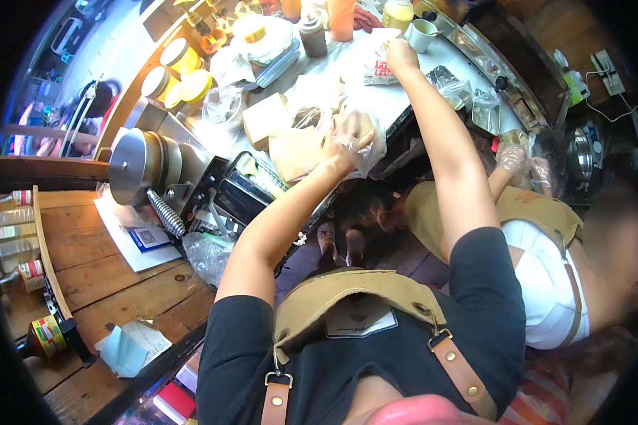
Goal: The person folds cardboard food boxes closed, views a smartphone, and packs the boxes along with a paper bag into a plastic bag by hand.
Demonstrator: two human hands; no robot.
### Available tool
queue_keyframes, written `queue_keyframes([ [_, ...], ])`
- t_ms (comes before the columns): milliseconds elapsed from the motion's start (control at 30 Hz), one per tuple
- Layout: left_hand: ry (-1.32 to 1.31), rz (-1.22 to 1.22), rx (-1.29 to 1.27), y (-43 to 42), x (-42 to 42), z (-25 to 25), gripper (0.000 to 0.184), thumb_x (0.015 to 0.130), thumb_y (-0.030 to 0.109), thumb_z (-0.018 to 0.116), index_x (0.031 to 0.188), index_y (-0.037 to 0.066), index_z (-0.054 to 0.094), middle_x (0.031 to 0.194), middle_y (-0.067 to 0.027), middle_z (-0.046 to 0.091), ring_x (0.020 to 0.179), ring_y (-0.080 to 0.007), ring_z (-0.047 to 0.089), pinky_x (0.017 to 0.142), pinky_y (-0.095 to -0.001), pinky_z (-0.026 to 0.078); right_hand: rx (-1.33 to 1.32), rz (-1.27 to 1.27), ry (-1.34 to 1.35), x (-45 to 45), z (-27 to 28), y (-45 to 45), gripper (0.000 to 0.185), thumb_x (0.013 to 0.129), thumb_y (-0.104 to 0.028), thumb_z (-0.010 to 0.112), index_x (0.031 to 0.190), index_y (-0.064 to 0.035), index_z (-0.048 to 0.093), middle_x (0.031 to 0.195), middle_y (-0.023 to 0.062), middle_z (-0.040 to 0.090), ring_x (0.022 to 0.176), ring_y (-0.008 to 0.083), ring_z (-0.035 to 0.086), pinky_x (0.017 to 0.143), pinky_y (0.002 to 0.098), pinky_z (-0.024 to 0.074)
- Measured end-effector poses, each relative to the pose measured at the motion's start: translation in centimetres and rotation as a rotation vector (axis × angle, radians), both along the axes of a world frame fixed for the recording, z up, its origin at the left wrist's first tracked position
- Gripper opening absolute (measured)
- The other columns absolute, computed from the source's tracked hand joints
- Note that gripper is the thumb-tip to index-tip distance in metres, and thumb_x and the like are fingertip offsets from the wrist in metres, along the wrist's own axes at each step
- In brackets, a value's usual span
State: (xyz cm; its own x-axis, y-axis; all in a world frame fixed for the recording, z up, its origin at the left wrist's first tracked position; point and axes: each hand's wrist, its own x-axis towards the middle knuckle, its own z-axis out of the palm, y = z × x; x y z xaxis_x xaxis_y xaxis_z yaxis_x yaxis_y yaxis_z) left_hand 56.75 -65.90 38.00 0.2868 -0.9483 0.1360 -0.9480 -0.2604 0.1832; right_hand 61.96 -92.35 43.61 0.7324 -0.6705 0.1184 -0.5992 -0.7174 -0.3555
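Note:
My right hand (403, 57) is closed on the upper edge of a small white paper bag (377, 73) with red lettering, at the far side of the white counter. My left hand (349, 139) lies at a clear plastic bag (376, 152), its fingers apart and thin clear plastic over them. Inside or under that plastic sits a brown paper package (294, 152); I cannot tell which. Just left of it stands a light brown box (264, 120).
A dark sauce bottle (312, 37), an orange bottle (341, 20) and a white cup (422, 35) stand at the back. Yellow-lidded jars (181, 55) and a round metal cooker (136, 159) are left. At right works a co-worker with gloved hands (512, 157).

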Motion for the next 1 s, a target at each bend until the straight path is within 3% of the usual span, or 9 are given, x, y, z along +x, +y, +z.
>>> queue_keyframes([
  [133, -0.206, 0.014, -0.038, -0.6, 0.8, -1.5, 0.059, 0.078, 0.043, 0.056, 0.131, 0.021, 0.042, 0.141, -0.0277, 0.025, 0.13, -0.047, 0.023, 0.102, -0.0621, 0.019, -0.02, 0.054, 0.016, 1.5, 0.1, 0.2, 0.022, 0.085, -0.011, 0.045, 0.103, -0.0056, 0.055, 0.11, 0.0166, 0.059, 0.103, 0.0326, 0.058, 0.083, 0.0434, 0.0482],
  [233, 0.053, 0.091, 0.025, -0.1, -0.5, 4.2, 0.087, 0.073, 0.054, 0.061, 0.139, 0.008, 0.028, 0.143, -0.0314, 0.018, 0.13, -0.0469, 0.023, 0.104, -0.0571, 0.022, -0.061, 0.077, 0.086, 3.2, -1.1, -0.4, 0.024, 0.087, -0.015, 0.044, 0.109, -0.0084, 0.053, 0.112, 0.0154, 0.058, 0.103, 0.0327, 0.058, 0.083, 0.0446, 0.0485],
  [333, 0.21, 0.125, 0.144, 1.0, 0.8, 2.9, 0.089, 0.076, 0.057, 0.059, 0.14, 0.006, 0.026, 0.144, -0.0304, 0.015, 0.132, -0.0443, 0.022, 0.105, -0.0548, 0.021, -0.048, 0.08, 0.147, 4.8, -2.2, -0.6, 0.026, 0.088, -0.018, 0.044, 0.113, -0.0131, 0.051, 0.116, 0.0148, 0.055, 0.106, 0.0329, 0.057, 0.083, 0.0459, 0.0483],
  [533, 0.165, 0.273, 0.141, 1.7, 3.3, 3.9, 0.063, 0.087, 0.038, 0.053, 0.137, 0.005, 0.034, 0.13, -0.0244, 0.044, 0.115, -0.0379, 0.048, 0.097, -0.0472, 0.035, -0.041, 0.087, 0.144, 5.9, -2.5, 0.6, 0.035, 0.089, -0.02, 0.045, 0.123, -0.0192, 0.047, 0.118, 0.0154, 0.053, 0.106, 0.0335, 0.056, 0.084, 0.0463, 0.0478],
  [633, 0.469, 0.302, -0.089, 1.8, 6.6, 2.4, 0.034, 0.086, 0.018, 0.052, 0.116, 0.005, 0.056, 0.108, -0.0191, 0.059, 0.101, -0.0322, 0.057, 0.087, -0.0406, 0.044, 0.085, -0.233, -0.283, 2.5, 2.4, 6.5, 0.035, 0.086, -0.019, 0.05, 0.122, -0.0193, 0.05, 0.112, 0.0141, 0.057, 0.103, 0.0321, 0.058, 0.084, 0.0441, 0.0475],
  [700, 0.6, 0.343, -0.117, 1.8, 7.1, 3.0, 0.019, 0.081, 0.01, 0.055, 0.093, 0.004, 0.068, 0.088, -0.0193, 0.064, 0.085, -0.0337, 0.062, 0.08, -0.0385, 0.048, 0.191, 0.337, -0.808, -1.3, 3.2, 8.1, 0.031, 0.083, -0.017, 0.057, 0.114, -0.0135, 0.057, 0.108, 0.0132, 0.06, 0.102, 0.0302, 0.058, 0.084, 0.0423, 0.047],
  [833, 0.522, 0.19, -0.024, 2.1, 7.5, 3.6, 0.03, 0.076, 0.02, 0.065, 0.097, -0.001, 0.063, 0.097, -0.0222, 0.061, 0.09, -0.034, 0.06, 0.084, -0.0392, 0.047, 0.123, 0.756, -0.439, -8.3, 5.0, 15.7, 0.031, 0.081, -0.009, 0.054, 0.111, -0.0098, 0.06, 0.109, 0.0095, 0.062, 0.104, 0.0277, 0.056, 0.094, 0.0384, 0.0385],
  [933, 0.273, 0.146, -0.002, 3.0, 6.3, 2.6, 0.073, 0.07, 0.036, 0.071, 0.128, 0.005, 0.042, 0.137, -0.0203, 0.034, 0.122, -0.0381, 0.039, 0.101, -0.0435, 0.034, 0.074, 0.608, 0.097, -10.8, 3.8, 15.8, 0.036, 0.081, -0.006, 0.048, 0.114, -0.0134, 0.059, 0.112, 0.0084, 0.061, 0.103, 0.0269, 0.057, 0.09, 0.0417, 0.0381],
  [1000, 0.085, -0.01, -0.133, 2.4, 5.7, 2.5, 0.078, 0.069, 0.048, 0.071, 0.129, 0.008, 0.043, 0.135, -0.021, 0.037, 0.126, -0.0395, 0.035, 0.104, -0.0453, 0.031, 0.047, 0.542, 0.151, -12.8, 5.0, 15.9, 0.034, 0.081, -0.006, 0.048, 0.111, -0.0135, 0.062, 0.105, 0.0094, 0.064, 0.102, 0.0253, 0.058, 0.083, 0.0447, 0.0371],
])
